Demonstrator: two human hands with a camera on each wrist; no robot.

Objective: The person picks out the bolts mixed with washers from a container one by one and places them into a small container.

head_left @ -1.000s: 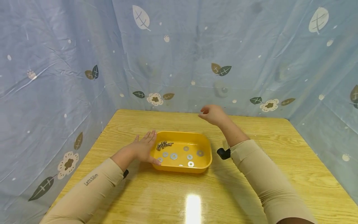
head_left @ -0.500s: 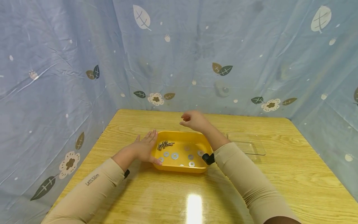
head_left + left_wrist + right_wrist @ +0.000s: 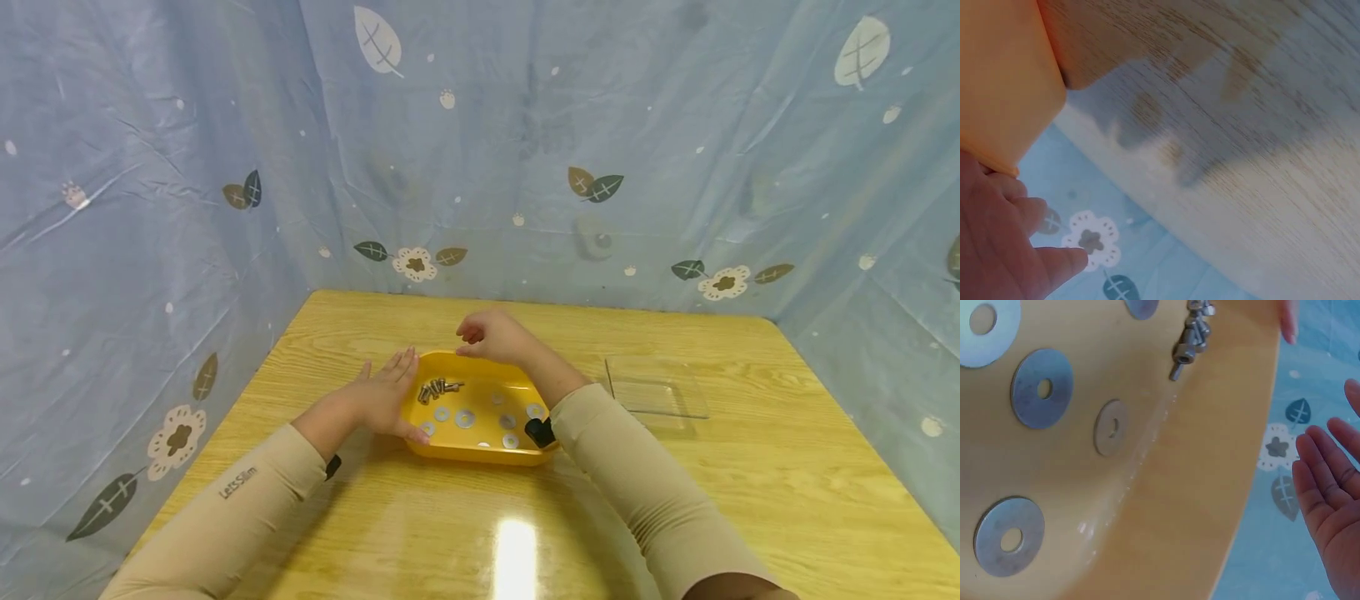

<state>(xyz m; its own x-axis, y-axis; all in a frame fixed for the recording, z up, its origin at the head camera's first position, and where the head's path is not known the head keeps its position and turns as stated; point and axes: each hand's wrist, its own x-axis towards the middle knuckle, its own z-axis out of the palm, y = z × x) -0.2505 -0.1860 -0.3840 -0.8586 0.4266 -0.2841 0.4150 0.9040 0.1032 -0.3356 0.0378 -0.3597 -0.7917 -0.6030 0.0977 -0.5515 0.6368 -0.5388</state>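
My left hand [image 3: 382, 400] rests on the left rim of a yellow plastic tray [image 3: 480, 457], fingers straight and thumb over the near left corner. Above the tray's back edge is my right hand [image 3: 498, 337], with nothing in it. Its fingers [image 3: 1322, 462] look loosely bent in the right wrist view. A small cluster of metal bolts [image 3: 435, 390] lies inside at the back left. Several flat washers [image 3: 465, 418] are spread over the tray floor. The left wrist view has the tray's outer wall [image 3: 1010, 75] beside my left fingers.
A clear plastic box [image 3: 660, 392] stands on the wooden table [image 3: 420, 533], to the right of the tray and near my right forearm. Blue patterned curtain [image 3: 480, 167] encloses the table at the back and both sides.
My right hand has moved left, from beyond the tray's back right to above its back edge. The clear box has come into view behind the arm. My left hand stays on the rim.
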